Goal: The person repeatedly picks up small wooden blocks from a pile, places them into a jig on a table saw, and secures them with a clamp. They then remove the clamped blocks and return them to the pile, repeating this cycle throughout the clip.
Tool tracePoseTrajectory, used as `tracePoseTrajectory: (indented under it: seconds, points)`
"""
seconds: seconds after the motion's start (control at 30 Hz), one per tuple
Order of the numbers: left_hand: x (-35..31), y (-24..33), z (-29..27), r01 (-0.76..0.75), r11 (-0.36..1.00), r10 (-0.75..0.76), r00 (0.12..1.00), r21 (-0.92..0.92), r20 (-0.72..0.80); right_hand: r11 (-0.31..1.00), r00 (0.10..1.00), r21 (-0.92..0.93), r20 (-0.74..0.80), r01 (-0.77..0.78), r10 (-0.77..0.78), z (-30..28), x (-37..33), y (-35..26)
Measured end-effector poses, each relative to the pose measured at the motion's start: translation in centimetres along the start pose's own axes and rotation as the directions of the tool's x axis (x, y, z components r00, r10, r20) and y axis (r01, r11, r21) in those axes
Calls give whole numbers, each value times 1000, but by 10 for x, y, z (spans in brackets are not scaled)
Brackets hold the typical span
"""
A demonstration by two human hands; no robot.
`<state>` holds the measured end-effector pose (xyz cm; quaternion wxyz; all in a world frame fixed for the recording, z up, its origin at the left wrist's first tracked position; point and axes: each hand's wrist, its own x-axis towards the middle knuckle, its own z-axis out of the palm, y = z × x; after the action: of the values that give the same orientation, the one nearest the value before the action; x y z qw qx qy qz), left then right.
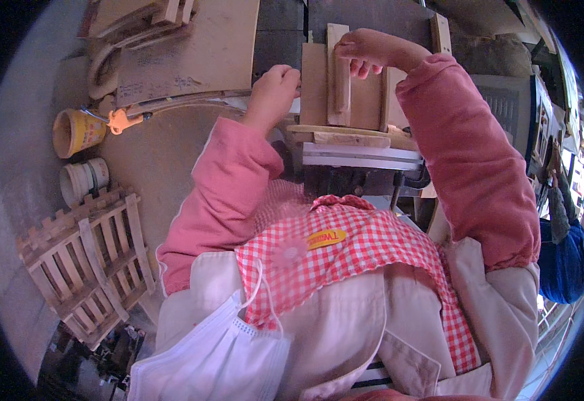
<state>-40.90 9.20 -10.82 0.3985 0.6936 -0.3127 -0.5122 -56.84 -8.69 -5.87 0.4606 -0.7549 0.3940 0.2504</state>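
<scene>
On a dark machine table (282, 40) lies a flat brown board (315, 87) with a pale wooden strip (339, 93) standing lengthwise on it. My right hand (372, 50) is closed at the strip's far end, thumb and forefinger against it and the other fingers curled beside it. To the left of the board, my left hand (280, 90) is closed near the table's edge. Its fingertips face away, so whatever they hold is hidden. A short wooden piece (352, 139) lies along the board's near end, just above a silvery metal rail (362, 157).
At the left is a large panel (185, 60) with curved wooden parts (105, 67) on it. An orange tool (125, 121) hangs near a yellow bucket (78, 134). A white bucket (85, 180) and wooden pallet (88, 264) stand below. Blue cloth (565, 264) is at far right.
</scene>
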Motion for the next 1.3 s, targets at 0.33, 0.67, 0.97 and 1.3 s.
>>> tracePoseTrajectory:
  seconds: [0.33, 0.67, 0.97, 1.3]
  points:
    - [-10, 3, 6, 15, 996, -17, 1000, -86, -23, 998, 999, 54, 43, 27, -29, -3, 1, 2]
    - [-36, -10, 6, 80, 987, -81, 997, -138, -3, 999, 999, 34, 35, 26, -27, -2, 0, 2]
    - [-5, 4, -2, -61, 921, 94, 993, 384, -67, 996, 999, 83, -46, 24, -21, 5, 0, 14]
    - [47, 20, 3, -165, 710, 190, 981, 684, 39, 711, 777, -687, -527, -150, -345, 25, -1, 60]
